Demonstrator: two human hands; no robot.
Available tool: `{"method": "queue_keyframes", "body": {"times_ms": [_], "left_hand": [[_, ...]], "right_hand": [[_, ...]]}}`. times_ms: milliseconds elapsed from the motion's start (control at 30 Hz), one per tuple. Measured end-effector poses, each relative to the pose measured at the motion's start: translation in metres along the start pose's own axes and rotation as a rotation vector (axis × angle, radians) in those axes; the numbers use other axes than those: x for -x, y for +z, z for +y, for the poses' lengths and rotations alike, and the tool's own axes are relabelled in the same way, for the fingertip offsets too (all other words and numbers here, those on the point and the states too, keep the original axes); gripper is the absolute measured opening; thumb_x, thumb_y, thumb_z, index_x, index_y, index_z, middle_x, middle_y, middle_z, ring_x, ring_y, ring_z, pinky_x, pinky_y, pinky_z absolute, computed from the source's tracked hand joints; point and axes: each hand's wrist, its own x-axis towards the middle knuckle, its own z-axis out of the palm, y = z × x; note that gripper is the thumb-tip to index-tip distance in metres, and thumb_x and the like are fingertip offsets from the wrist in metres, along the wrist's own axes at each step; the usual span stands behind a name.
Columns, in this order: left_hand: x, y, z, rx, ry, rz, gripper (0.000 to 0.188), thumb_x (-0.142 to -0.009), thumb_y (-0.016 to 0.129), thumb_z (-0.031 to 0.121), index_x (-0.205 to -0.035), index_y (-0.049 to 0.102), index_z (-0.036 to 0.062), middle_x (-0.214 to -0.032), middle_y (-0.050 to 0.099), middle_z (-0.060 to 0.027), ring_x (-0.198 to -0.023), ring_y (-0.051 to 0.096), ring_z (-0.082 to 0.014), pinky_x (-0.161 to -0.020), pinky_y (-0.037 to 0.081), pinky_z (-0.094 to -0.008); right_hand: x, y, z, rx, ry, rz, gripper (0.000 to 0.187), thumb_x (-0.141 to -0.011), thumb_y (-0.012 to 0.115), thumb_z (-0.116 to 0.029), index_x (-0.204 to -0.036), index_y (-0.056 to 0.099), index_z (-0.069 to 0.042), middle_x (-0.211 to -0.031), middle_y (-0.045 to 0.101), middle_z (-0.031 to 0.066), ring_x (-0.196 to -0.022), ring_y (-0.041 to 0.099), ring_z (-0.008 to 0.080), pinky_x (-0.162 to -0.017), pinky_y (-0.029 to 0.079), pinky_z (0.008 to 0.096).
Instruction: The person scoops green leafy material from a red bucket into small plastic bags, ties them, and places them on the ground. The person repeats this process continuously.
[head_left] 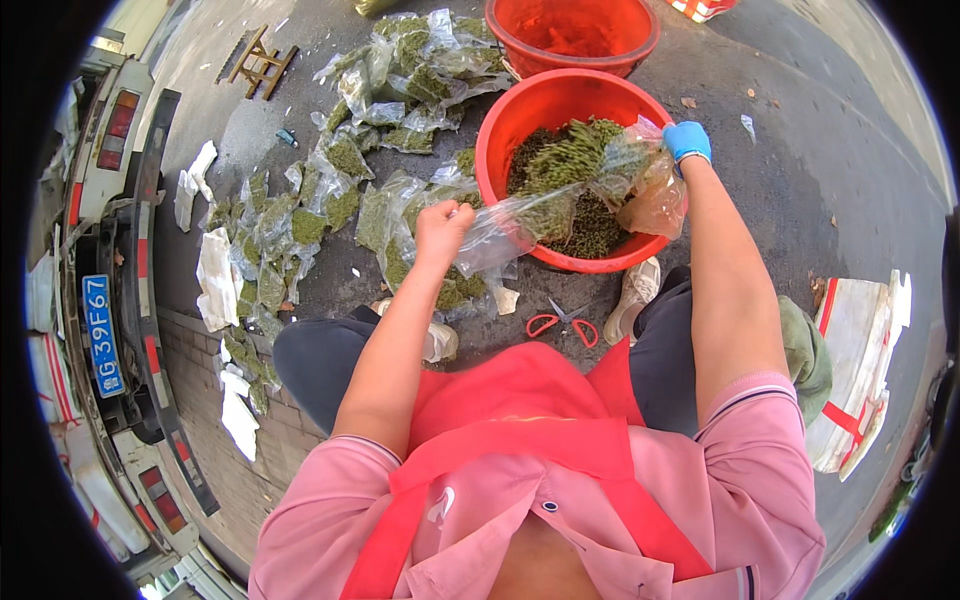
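My left hand, bare and closed in a fist, grips one end of a clear plastic bag. In a blue glove, my right hand is closed on the bag's other end at the right rim of a red tub. The bag is stretched across the tub's mouth. Small green berries, like green peppercorns, form a clump that looks blurred by motion beside the bag. More loose green berries lie in the bottom of the tub.
Several clear bags of green berries are strewn to the left. Red-handled scissors lie between my feet. Behind stands another red tub. A white foam box is at right, a parked vehicle at left, a small wooden stool far left.
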Motion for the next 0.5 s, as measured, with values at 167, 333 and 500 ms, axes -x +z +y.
{"method": "queue_keyframes", "body": {"times_ms": [167, 333, 500], "left_hand": [[-0.023, 0.0, -0.011, -0.008, -0.076, -0.077, 0.031, -0.071, 0.057, 0.026, -0.055, 0.054, -0.0004, -0.048, 0.049, -0.0049, -0.046, 0.045, -0.0106, -0.046, 0.036, -0.0287], [-0.042, 0.047, 0.043, -0.361, 0.085, -0.131, 0.031, -0.072, 0.059, 0.032, -0.066, 0.06, 0.0022, -0.06, 0.059, -0.012, -0.058, 0.058, -0.027, -0.057, 0.044, -0.0356], [-0.049, 0.049, 0.062, -0.859, 0.499, 0.04, 0.029, -0.071, 0.064, 0.034, -0.082, 0.058, 0.0067, -0.075, 0.061, -0.007, -0.072, 0.058, -0.0252, -0.068, 0.045, -0.0372]], "right_hand": [[0.004, -0.015, -0.005, -0.012, -0.057, -0.137, 0.038, -0.079, 0.047, -0.032, -0.094, 0.063, -0.001, -0.1, 0.058, 0.0225, -0.096, 0.056, 0.0369, -0.083, 0.044, 0.041], [0.022, -0.025, -0.034, 0.041, -0.228, -0.257, 0.043, -0.079, 0.049, -0.039, -0.091, 0.063, 0.0, -0.099, 0.057, 0.0239, -0.09, 0.056, 0.0383, -0.078, 0.044, 0.0415], [0.046, -0.018, -0.034, -0.653, -0.126, -0.543, 0.036, -0.075, 0.066, -0.035, -0.09, 0.065, -0.002, -0.085, 0.064, 0.0103, -0.077, 0.058, 0.0182, -0.072, 0.044, 0.0333]]}}
